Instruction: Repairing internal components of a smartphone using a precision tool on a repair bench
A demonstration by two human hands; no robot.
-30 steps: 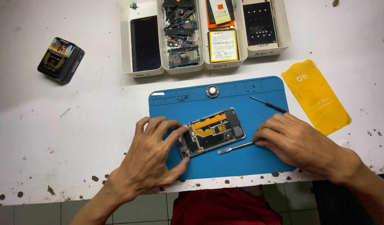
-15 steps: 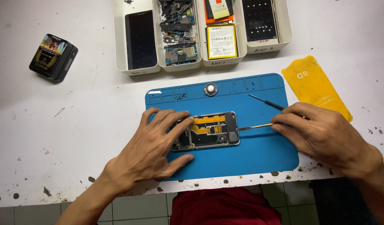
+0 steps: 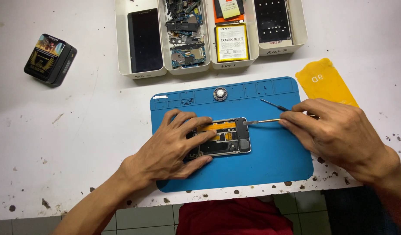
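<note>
An opened phone frame (image 3: 226,138) with an orange flex strip lies on a blue work mat (image 3: 274,156). My left hand (image 3: 170,148) lies over its left half and presses it down, fingers spread across the top edge. My right hand (image 3: 335,130) grips a thin metal pry tool (image 3: 263,121), whose flat tip touches the phone's upper right corner. A thin black screwdriver (image 3: 273,105) lies on the mat just above my right fingers.
Several white trays (image 3: 122,56) at the back hold a dark screen, circuit parts, a battery and a black panel. A yellow film sheet (image 3: 326,82) lies at the right, a small black box (image 3: 50,58) at far left. A round metal part (image 3: 220,93) sits on the mat's top.
The phone has turned from tilted to level on the mat. My right hand lifted the pry tool from the phone's lower side and brought its tip to the upper right corner.
</note>
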